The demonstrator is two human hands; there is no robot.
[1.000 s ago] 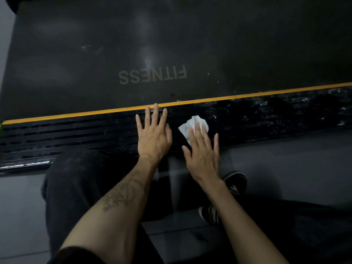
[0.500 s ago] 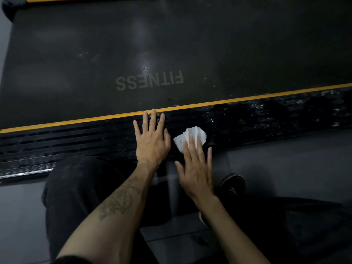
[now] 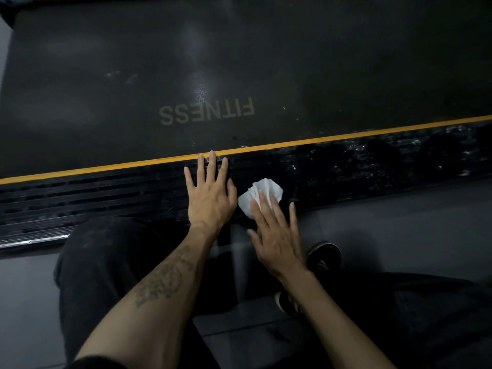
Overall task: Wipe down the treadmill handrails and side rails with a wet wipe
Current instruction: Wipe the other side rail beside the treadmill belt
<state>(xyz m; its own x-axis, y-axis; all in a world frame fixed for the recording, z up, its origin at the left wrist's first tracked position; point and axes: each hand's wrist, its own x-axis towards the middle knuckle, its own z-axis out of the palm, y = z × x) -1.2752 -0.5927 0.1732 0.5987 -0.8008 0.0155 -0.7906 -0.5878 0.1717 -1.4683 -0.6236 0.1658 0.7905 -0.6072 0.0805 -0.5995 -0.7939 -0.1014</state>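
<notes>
Presently, right hand (image 3: 277, 233) presses crumpled white wet wipe (image 3: 259, 197) with straight fingers onto the ribbed black side rail (image 3: 106, 198), left hand (image 3: 210, 193) spread flat beside; dry leftward stretch seemingly next.

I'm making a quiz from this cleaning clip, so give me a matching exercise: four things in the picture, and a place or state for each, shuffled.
Things:
1. left hand
2. wet wipe
3. yellow stripe
4. shoe

Places or states:
A. on the grey floor
B. crumpled under the right hand's fingers
C. between belt and side rail
D. flat on the ribbed side rail, fingers spread

Pairs: 1-D, 2-B, 3-C, 4-A
</notes>
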